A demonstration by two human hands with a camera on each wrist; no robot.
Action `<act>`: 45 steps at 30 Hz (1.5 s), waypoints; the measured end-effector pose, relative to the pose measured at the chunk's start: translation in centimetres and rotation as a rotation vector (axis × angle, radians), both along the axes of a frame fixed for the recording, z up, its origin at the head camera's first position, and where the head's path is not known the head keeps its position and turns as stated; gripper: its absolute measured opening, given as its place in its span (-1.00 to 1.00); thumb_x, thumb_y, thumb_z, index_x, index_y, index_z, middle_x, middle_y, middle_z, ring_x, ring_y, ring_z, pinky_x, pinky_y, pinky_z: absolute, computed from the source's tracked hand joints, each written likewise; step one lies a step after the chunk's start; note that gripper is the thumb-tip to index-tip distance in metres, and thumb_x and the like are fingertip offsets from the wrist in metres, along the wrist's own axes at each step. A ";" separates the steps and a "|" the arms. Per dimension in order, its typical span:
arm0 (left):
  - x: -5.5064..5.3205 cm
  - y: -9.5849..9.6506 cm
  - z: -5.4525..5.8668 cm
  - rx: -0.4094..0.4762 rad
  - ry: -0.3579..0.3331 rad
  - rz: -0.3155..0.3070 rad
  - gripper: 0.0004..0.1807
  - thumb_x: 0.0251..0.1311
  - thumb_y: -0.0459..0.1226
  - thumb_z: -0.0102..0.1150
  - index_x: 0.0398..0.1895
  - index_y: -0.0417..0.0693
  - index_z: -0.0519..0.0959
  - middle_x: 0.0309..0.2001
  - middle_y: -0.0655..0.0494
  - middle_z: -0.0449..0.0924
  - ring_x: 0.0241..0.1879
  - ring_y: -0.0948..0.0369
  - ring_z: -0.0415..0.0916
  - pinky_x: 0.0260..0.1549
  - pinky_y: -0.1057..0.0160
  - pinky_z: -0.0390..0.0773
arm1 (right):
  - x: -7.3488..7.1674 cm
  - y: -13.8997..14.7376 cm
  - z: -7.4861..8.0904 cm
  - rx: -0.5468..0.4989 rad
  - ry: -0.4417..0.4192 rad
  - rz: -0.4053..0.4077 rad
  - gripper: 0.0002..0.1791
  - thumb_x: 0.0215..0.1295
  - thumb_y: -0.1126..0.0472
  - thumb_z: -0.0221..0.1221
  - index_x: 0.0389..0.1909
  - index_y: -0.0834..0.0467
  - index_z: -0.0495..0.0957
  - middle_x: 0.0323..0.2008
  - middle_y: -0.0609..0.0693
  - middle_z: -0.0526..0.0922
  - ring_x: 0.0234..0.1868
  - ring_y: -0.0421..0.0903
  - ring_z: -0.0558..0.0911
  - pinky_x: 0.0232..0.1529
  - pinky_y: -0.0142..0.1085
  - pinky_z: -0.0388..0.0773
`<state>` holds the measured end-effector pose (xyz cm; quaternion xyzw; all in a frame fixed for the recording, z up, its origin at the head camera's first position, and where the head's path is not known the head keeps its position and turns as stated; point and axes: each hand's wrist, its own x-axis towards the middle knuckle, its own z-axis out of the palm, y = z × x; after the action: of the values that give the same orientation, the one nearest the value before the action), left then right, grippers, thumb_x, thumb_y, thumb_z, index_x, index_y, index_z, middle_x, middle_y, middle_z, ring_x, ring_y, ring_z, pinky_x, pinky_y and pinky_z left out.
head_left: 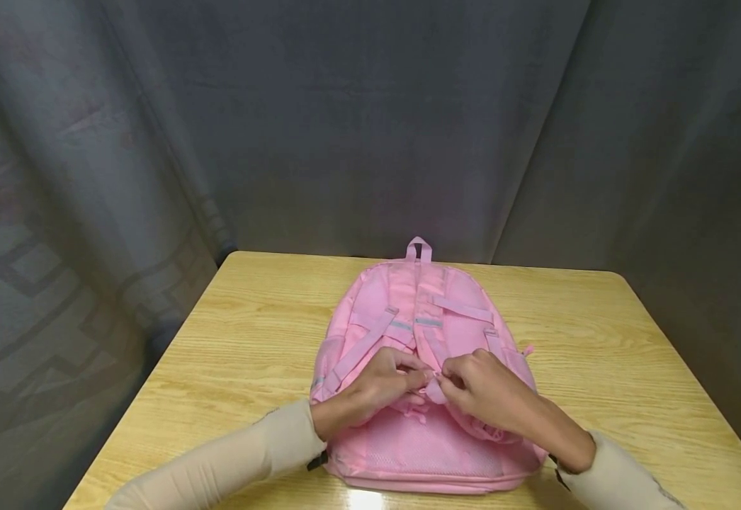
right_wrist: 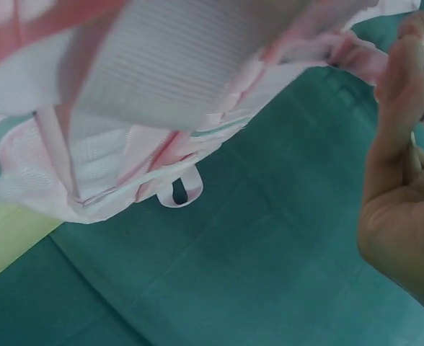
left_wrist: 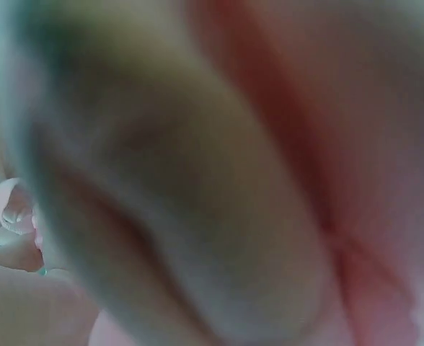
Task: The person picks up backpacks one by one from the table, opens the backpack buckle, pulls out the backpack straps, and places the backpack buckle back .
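A pink backpack lies on the table with its shoulder straps facing up. Over its lower middle, my left hand and right hand meet with fingertips close together. Between them is a short piece of pink strap, which both hands pinch. The exact part under the fingertips is hidden. Blurred skin fills most of the left wrist view. In the right wrist view, a hand at the right edge pinches a pink strip, and the bag's top loop shows below the straps.
The wooden table extends around the bag on both sides. Grey curtains hang behind it and to the left and right. Looser webbing straps lie across the bag, and a small zip pull sticks out at its right side.
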<state>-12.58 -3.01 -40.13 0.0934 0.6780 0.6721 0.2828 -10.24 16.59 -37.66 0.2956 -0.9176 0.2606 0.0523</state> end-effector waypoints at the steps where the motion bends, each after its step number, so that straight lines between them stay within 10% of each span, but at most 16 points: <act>1: 0.0 0.0 0.0 -0.007 0.012 0.001 -0.85 0.30 -0.38 0.22 -0.17 -0.30 0.70 -0.38 -0.10 0.72 -0.47 0.10 0.71 -0.35 0.01 0.78 | 0.1 0.0 0.2 0.013 -0.037 0.003 -0.59 0.18 0.36 0.18 -0.75 -0.05 0.33 -0.74 -0.38 0.11 -0.67 -0.48 0.09 -0.71 -0.58 0.11; 8: 0.1 0.3 -0.3 -0.078 0.097 0.008 -0.88 0.28 -0.36 0.27 -0.24 -0.26 0.73 -0.43 0.03 0.69 -0.50 0.11 0.70 -0.52 0.16 0.77 | 0.2 0.1 0.5 0.026 -0.126 0.032 -0.62 0.19 0.41 0.14 -0.71 -0.03 0.36 -0.76 -0.35 0.23 -0.68 -0.46 0.22 -0.71 -0.56 0.23; 32: 0.1 0.0 -0.1 -0.006 -0.012 -0.006 -0.82 0.32 -0.41 0.17 -0.11 -0.31 0.69 -0.37 -0.15 0.73 -0.40 -0.08 0.73 -0.34 0.00 0.78 | 0.0 0.0 -0.8 -0.044 0.183 0.036 -0.61 0.01 0.40 0.20 -0.73 -0.10 0.29 -0.70 -0.44 0.02 -0.63 -0.57 0.00 -0.73 -0.69 -0.08; 45: 0.0 0.0 0.1 0.052 -0.067 0.004 -0.83 0.30 -0.41 0.21 -0.12 -0.31 0.67 -0.31 -0.43 0.67 -0.38 -0.11 0.72 -0.31 -0.11 0.76 | 0.4 1.0 1.3 0.134 -0.138 -0.195 -0.53 0.29 0.26 0.14 -0.78 -0.05 0.21 -0.77 -0.30 0.09 -0.71 -0.37 0.09 -0.72 -0.49 0.16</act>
<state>-12.57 -3.05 -40.04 0.0766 0.6505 0.6929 0.3014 -9.80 17.56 -36.39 0.1889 -0.9588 0.2121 -0.0058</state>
